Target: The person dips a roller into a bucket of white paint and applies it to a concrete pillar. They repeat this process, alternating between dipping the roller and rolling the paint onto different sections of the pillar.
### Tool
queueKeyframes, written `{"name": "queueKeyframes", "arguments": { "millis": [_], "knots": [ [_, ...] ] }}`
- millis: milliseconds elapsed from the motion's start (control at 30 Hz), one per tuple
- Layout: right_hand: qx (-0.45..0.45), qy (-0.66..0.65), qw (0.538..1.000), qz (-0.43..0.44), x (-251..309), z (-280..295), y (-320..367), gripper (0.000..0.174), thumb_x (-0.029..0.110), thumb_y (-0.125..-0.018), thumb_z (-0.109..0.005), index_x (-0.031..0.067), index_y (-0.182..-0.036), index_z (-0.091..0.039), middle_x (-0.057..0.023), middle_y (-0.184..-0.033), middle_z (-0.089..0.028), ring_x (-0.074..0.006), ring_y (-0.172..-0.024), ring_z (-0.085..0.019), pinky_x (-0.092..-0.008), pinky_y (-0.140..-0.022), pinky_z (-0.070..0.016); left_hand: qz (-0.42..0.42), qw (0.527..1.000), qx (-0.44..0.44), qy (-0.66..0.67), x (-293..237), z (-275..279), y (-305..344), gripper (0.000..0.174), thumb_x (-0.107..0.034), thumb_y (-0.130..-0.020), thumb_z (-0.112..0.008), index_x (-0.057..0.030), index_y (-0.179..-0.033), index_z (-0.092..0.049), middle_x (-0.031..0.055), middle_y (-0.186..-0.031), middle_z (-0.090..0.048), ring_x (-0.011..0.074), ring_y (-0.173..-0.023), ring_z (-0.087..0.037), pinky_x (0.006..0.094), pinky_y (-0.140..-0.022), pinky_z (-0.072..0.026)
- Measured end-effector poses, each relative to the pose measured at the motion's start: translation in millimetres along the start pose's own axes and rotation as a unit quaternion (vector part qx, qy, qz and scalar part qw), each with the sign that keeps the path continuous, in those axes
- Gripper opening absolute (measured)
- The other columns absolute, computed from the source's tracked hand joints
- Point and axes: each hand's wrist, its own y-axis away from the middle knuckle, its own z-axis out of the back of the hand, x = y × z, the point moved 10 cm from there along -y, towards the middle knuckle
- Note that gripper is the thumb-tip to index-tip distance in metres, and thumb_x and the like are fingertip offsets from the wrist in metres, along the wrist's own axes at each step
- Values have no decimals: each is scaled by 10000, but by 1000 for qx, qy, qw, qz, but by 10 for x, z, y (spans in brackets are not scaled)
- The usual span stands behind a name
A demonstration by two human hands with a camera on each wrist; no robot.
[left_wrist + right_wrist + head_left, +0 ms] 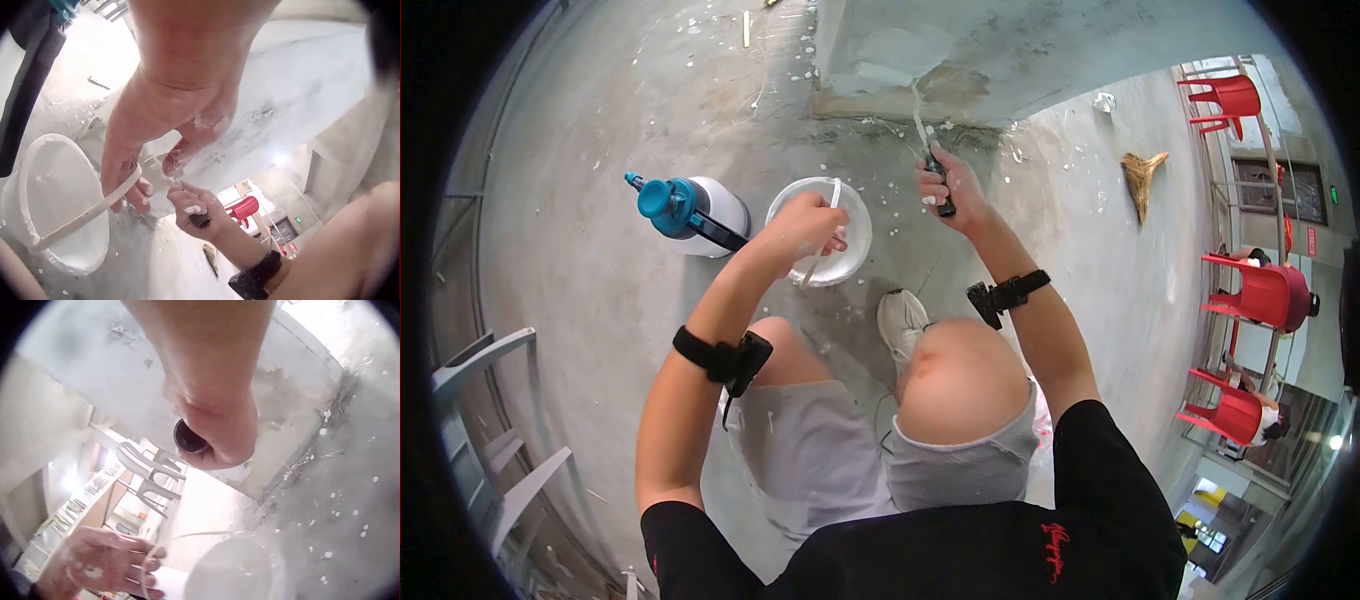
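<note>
- Bottle (725, 205), upright left of the left grip (799, 228), just beside the bucket (862, 225): the forearm reaches close past it, so a backward swing could topple it.
- The bucket is below the left grip. The handle (836, 192) lies across loosely extended fingers, not clenched; white residue on the skin could let it slide off and drop on the rim. An off-centre pull could tip the bucket and spill what it holds; how full it is, I cannot tell.
- Shoe (902, 322), behind and between the two grips, near the bucket: a shift of the foot might bump the base, and drips could land on it.
- Tool (946, 209), curled fingers closed round its dark end in the right grip (966, 195). Its pale blade (919, 108) points ahead to the wall (1020, 60); contact is unclear. Smeared fingers could let it twist, gouging the surface or flicking bits down.
- Wood (1141, 180), well right of the right grip: little risk.
</note>
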Motion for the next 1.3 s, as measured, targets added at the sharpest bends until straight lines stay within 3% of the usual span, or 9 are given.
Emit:
{"name": "queueKeyframes", "arguments": {
  "millis": [233,300,333,367,433,500,700,1133,1300],
  "knots": [
    [74,-68,995,17,136,-233,268,374,438,-1003,-399,91,-873,-455,52,-612,-352,-58,-409,-318,-202,-345,-298,2,1000,6,7,184,64,-254,442,-295,-891,-604,84,-1109,-539,173,-1014,-602,255,-926,-646,357,-824,-517],
    [65,-50,996,29,185,-245,269,378,442,-1005,-391,93,-872,-454,55,-611,-348,-55,-408,-318,-199,-342,-297,-138,893,-235,-358,-284,251,-28,635,-401,-867,-634,113,-1212,-494,227,-1058,-615,311,-1010,-624,386,-885,-493],
    [93,-75,993,10,151,-285,267,371,431,-1004,-407,82,-893,-461,48,-612,-354,-61,-406,-332,-213,-372,-343,-136,894,-237,-356,-332,157,50,635,-401,-867,-634,113,-1212,-494,227,-1058,-615,311,-1010,-624,386,-885,-493],
    [120,-100,988,-10,109,-323,267,364,421,-1003,-422,70,-913,-469,41,-614,-360,-67,-403,-346,-227,-403,-390,-246,874,-261,-327,-576,9,228,689,-449,-843,-651,105,-1224,-503,231,-1077,-620,315,-1046,-607,391,-890,-487],
    [105,-103,989,-5,89,-336,253,367,429,-1007,-401,83,-895,-459,51,-609,-349,-60,-410,-331,-214,-384,-353,-352,842,-282,-295,-875,-194,426,743,-497,-819,-667,97,-1236,-513,236,-1096,-626,319,-1081,-590,396,-895,-482],
    [90,-106,990,2,76,-362,263,372,437,-1011,-379,96,-877,-448,61,-603,-337,-53,-417,-316,-202,-365,-316,-210,959,-69,-179,-682,-529,74,627,-459,-820,-688,30,-1199,-587,174,-1061,-658,251,-1038,-605,364,-851,-493],
    [46,-136,990,17,45,-392,264,358,426,-1008,-396,96,-877,-445,62,-599,-336,-60,-425,-304,-204,-396,-300,-349,936,-37,-25,-727,-850,-97,325,-264,-878,-674,-5,-1074,-677,102,-922,-678,130,-816,-626,267,-743,-502],
    [97,-181,979,-3,34,-486,293,346,399,-1012,-396,85,-872,-438,49,-610,-351,-65,-425,-316,-205,-401,-308,-297,954,-44,-7,-661,-862,-125,288,-242,-931,-613,20,-1020,-693,65,-792,-677,100,-749,-626,249,-695,-512],
    [97,-180,979,0,27,-456,286,355,402,-1016,-372,85,-874,-441,43,-613,-369,-69,-425,-334,-216,-405,-321,-304,950,-24,71,-631,-897,-145,282,-220,-963,-564,17,-1059,-684,77,-926,-686,107,-826,-631,260,-758,-523]
  ]
}}
